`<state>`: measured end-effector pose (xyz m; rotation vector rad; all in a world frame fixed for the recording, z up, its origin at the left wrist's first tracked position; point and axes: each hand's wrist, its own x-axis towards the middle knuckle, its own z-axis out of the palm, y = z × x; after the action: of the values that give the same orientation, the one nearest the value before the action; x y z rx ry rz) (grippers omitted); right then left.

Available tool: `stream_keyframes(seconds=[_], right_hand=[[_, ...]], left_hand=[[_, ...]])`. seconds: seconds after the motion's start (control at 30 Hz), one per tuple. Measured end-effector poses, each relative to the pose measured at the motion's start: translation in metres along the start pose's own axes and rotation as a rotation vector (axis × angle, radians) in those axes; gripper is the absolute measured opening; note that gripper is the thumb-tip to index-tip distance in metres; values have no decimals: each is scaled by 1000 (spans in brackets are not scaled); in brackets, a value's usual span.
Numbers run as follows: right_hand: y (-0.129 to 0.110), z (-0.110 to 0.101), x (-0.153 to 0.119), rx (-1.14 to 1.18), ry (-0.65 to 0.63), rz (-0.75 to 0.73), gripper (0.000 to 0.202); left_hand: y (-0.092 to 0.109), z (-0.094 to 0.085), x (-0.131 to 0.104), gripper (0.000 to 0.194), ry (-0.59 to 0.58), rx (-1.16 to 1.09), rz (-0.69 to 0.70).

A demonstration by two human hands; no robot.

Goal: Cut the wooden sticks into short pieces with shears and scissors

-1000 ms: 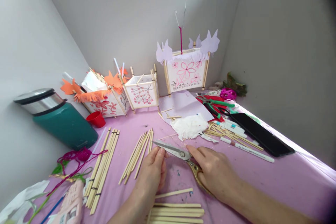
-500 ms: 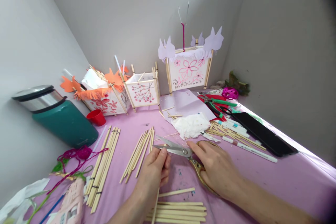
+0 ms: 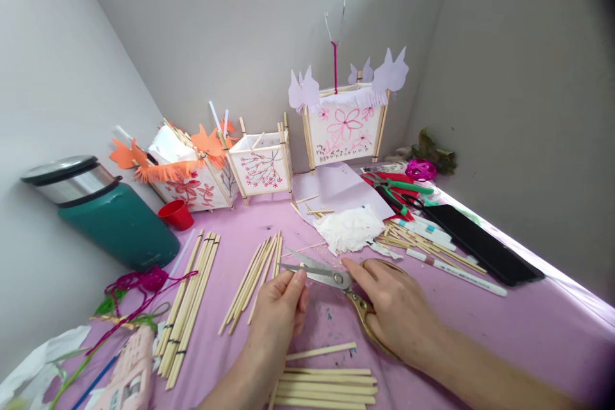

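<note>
My right hand is closed round the gold handles of a pair of scissors, whose blades are slightly parted and point left. In my left hand a thin wooden stick is pinched between thumb and fingers. The stick's upper tip pokes out at the blades, and its lower end comes out below the hand. Beneath my hands lies a row of wooden sticks, with one single stick just above them. Shorter sticks lie left of my left hand.
Behind stand paper lanterns: one orange-fringed, one small white, one lilac-trimmed. A teal bottle, red cup and pink glue gun are left. Pliers, crumpled tissue and a black phone are right.
My left hand has tilted slightly, and the stick's lower end has swung a little to the left. The scissors and right hand stay nearly in place.
</note>
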<state>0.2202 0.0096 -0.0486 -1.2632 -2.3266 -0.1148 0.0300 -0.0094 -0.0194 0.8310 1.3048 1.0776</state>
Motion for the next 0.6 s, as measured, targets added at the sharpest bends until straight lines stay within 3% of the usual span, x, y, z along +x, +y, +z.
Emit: stream_keyframes(seconds=[0.6], right_hand=[[0, 1, -2, -21, 21, 35, 64]], left_hand=[[0, 2, -1, 53, 54, -7, -35]])
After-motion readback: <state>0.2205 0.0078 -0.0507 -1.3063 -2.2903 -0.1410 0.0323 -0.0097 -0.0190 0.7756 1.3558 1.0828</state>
